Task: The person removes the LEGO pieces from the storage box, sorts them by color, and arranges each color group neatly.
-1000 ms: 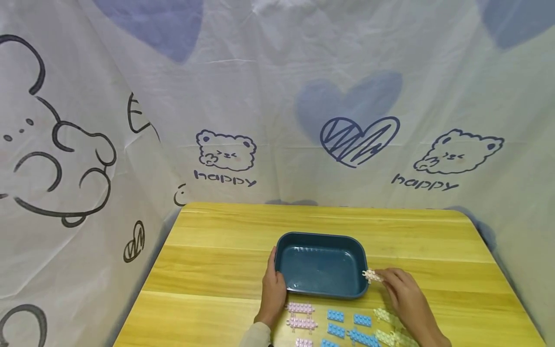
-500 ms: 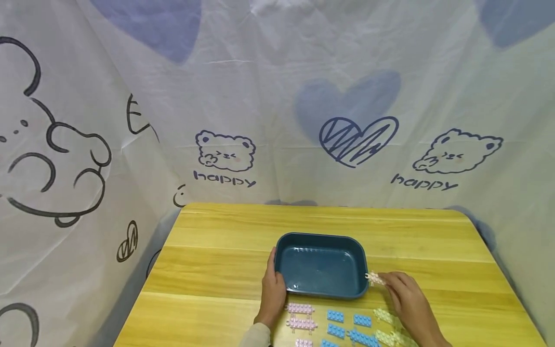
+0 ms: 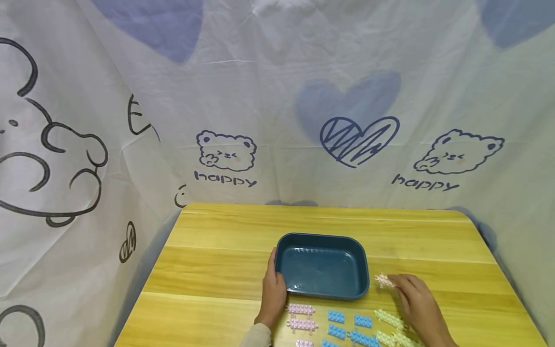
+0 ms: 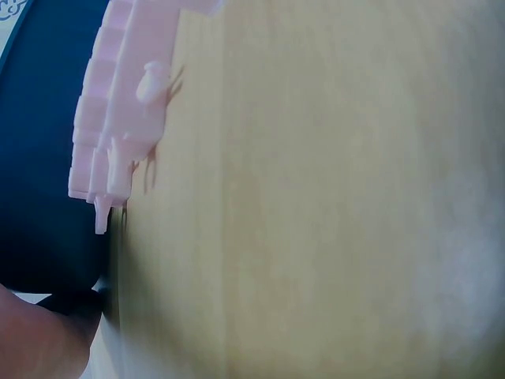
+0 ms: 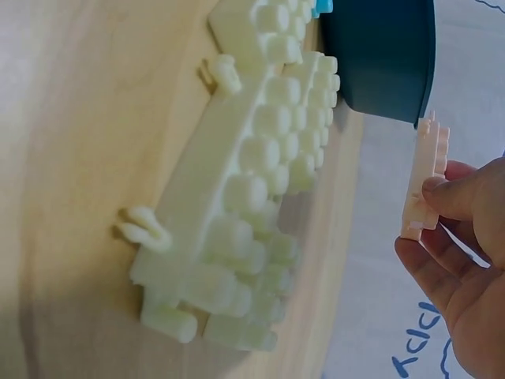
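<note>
A dark teal rectangular bin stands on the table. At its left side my left hand holds it, fingers along the outer wall and thumb at the rim; in the left wrist view only part of this hand shows. My right hand pinches a pale peach building brick with small side clips, just right of the bin and apart from it. The right wrist view shows the thumb and fingers of this hand on the brick.
Before the bin lie pink bricks, blue bricks and pale yellow bricks. One pink brick is close to the bin's front wall. Behind the wooden table hangs a printed cloth.
My right hand has drawn back to the right with the peach brick, away from the bin's right rim. My left hand and the bin have stayed in place.
</note>
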{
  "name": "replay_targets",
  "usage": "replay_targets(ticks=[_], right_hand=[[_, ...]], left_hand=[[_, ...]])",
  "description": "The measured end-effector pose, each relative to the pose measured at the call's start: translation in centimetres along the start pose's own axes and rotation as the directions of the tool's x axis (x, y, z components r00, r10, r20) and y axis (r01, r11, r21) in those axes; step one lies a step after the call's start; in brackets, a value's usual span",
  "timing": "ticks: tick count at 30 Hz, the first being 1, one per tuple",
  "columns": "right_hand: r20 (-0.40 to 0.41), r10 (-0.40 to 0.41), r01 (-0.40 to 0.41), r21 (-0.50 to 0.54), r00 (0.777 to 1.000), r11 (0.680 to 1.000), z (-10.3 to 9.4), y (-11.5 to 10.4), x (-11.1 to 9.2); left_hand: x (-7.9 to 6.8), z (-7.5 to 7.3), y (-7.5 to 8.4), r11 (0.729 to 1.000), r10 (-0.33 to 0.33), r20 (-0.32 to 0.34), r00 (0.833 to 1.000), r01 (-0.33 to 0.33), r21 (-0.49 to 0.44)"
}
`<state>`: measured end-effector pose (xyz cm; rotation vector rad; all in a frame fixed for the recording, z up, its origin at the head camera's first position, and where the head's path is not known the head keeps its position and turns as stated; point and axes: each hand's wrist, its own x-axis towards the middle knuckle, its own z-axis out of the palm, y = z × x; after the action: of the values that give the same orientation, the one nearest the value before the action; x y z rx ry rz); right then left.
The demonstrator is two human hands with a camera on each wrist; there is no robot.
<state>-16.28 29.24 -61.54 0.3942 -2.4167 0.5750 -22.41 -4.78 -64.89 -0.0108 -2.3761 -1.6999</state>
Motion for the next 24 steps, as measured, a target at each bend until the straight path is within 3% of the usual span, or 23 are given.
replay_targets(ticks=[14,24], right_hand=[[0.04,0.035,-0.035,0.002,0.999,0.999,0.3,0.8,-0.6],[0.18,0.141,-0.146,0.013,0.973,0.989,0.5,1.3,-0.9]], left_hand=[[0.1,-0.1,0.0,1.0,-0.01,0.015,1.0,0.009,0.007],[0.0,-0.4,0.5,0.999,-0.037,0.022,0.999,0.037,0.011]])
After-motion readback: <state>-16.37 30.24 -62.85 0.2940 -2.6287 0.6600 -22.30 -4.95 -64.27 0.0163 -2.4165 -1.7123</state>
